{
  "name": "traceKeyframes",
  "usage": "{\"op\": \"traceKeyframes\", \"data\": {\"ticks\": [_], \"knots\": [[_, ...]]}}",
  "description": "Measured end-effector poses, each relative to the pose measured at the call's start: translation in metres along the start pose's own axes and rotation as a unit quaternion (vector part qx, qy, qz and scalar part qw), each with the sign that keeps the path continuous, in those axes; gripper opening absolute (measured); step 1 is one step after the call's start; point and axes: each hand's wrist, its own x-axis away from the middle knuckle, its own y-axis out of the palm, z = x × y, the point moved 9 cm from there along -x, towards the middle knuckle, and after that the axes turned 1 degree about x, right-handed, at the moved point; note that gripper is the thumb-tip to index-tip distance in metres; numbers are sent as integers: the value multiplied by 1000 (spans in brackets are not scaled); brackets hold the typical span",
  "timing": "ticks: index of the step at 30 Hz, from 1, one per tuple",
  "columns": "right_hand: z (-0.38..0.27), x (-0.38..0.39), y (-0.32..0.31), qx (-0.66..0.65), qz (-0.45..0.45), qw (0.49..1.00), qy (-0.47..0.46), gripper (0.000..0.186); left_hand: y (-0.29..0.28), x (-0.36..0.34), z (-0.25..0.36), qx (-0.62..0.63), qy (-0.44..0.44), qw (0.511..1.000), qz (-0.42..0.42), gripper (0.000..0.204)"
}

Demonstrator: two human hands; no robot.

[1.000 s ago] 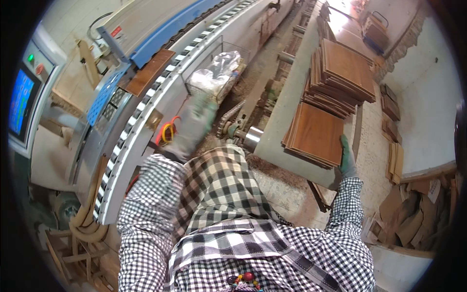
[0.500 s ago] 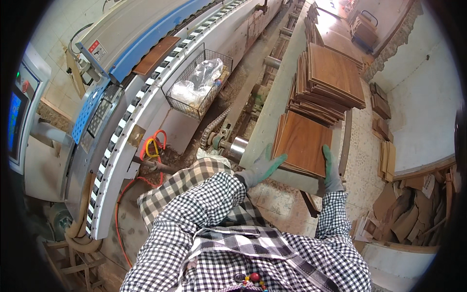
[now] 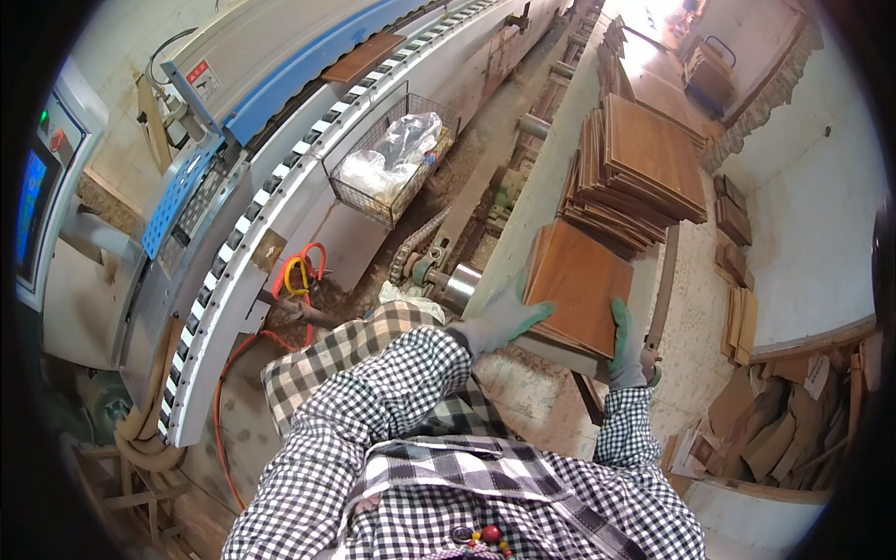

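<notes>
Though near, taller stack (image 3: 658, 154) beyond boards (image 3: 581, 289)

Hands: two, both gloved, your left hand (image 3: 504, 319) and right hand (image 3: 627, 345). Board stacks nearest you on the counter (image 3: 530, 219): two, one low stack (image 3: 581, 285) between your hands, one taller stack (image 3: 653, 159) beyond; sheets too tight to count. Single board (image 3: 364, 58) on the machine (image 3: 317, 70), your left: one. Wire basket (image 3: 367, 207): one. Lit screen (image 3: 33, 201): one. Perforated blue plate (image 3: 184, 191): one. Scrap bin (image 3: 756, 509): one, its scrap pieces (image 3: 789, 420) overlapping, uncountable.
</notes>
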Motion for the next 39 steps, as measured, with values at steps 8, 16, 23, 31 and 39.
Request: {"op": "traceKeyframes", "data": {"ticks": [8, 16, 23, 31, 39], "knots": [[-18, 18, 28, -168, 1, 983, 76, 63, -1, -52, -11, -106, 12, 994, 6, 110], [-17, 14, 19, -58, -17, 996, 64, 71, 0, -15, -26, 90, -66, 994, -16, 115], [-29, 35, 40, 42, -70, 992, 99, 73, 21, 17, -90, 348, -128, 926, 75, 108], [-2, 44, 46, -109, -136, 968, 179, 64, 39, 5, -100, 206, 108, 971, -63, 104], [10, 72, 126, -210, -169, 956, 118, 59, -48, 119, -27, 294, -40, 947, 121, 107]]}}
